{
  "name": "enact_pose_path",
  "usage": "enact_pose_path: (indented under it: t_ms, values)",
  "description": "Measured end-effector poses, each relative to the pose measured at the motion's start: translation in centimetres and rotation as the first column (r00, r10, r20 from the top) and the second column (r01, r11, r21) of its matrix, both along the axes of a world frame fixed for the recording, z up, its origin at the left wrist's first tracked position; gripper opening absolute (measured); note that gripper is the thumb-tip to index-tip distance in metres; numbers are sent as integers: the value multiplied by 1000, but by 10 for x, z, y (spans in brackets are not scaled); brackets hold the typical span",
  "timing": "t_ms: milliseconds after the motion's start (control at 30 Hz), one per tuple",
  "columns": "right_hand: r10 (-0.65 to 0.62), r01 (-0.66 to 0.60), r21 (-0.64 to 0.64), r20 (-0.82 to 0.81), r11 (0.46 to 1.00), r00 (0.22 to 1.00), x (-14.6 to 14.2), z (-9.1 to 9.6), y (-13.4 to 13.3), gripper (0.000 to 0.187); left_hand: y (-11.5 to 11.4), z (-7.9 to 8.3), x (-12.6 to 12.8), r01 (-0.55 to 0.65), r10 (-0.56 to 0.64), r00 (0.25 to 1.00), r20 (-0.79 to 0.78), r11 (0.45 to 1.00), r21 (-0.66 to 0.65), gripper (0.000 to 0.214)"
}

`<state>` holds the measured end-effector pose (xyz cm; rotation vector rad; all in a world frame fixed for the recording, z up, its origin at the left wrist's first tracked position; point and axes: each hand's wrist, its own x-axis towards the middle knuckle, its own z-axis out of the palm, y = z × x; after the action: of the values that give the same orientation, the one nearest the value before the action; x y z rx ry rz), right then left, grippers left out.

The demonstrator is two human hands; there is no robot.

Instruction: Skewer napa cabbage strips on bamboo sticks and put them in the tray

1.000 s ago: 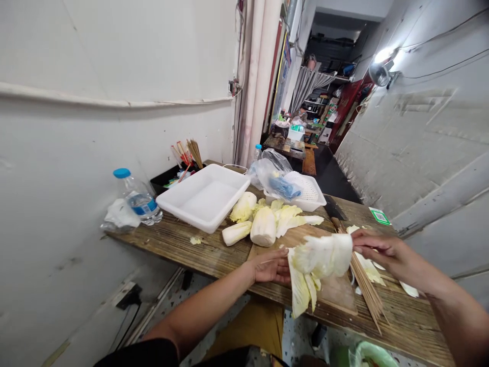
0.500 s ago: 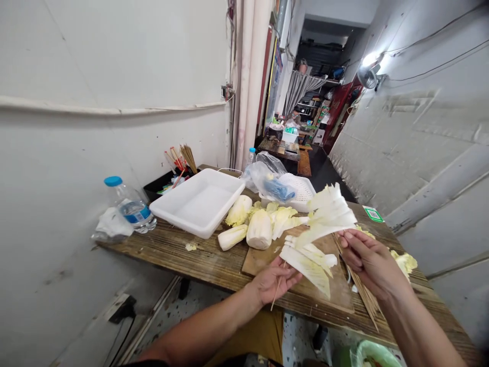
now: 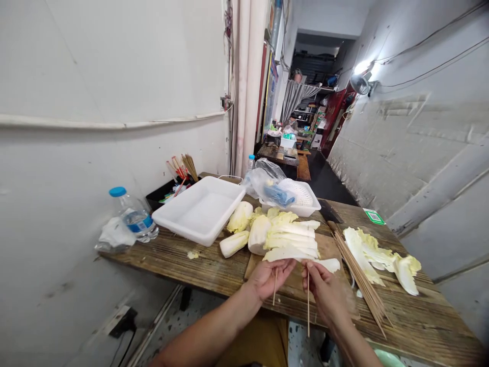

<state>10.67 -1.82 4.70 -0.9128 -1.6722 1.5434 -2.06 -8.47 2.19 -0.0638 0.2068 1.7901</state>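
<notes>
Over the front of the cutting board (image 3: 254,265), my left hand (image 3: 269,279) grips a strip of napa cabbage leaf (image 3: 284,253) by its near edge. A thin bamboo skewer (image 3: 274,290) sticks down out of that hand. My right hand (image 3: 324,288) pinches a second skewer (image 3: 308,311), which hangs upright below the fingers; its tip is hidden at the leaf's edge. More pale leaf strips (image 3: 292,237) lie layered just beyond, and I cannot tell which are on the skewers. Left of them stand a cut cabbage chunk (image 3: 260,234) and a smaller piece (image 3: 234,244).
A white plastic tray (image 3: 200,209) sits at the left beside a water bottle (image 3: 135,219). Behind the cabbage is a white basket (image 3: 311,204) with plastic bags. Loose skewers (image 3: 359,280) and cabbage leaves (image 3: 382,255) lie on the right of the wooden table (image 3: 431,306).
My right hand has come left and down beside my left hand, and a skewer now shows in it. The large leaf it held up is no longer raised. Leaves on the right show more fully.
</notes>
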Motion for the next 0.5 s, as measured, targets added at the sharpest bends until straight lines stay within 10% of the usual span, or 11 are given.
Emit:
enact_pose_path:
  t_ms: [500]
  values:
    - [138,-222,264,301,939,944,-37,17,2,48,-12,19,-59,-170,191,958,-213,979,113,47]
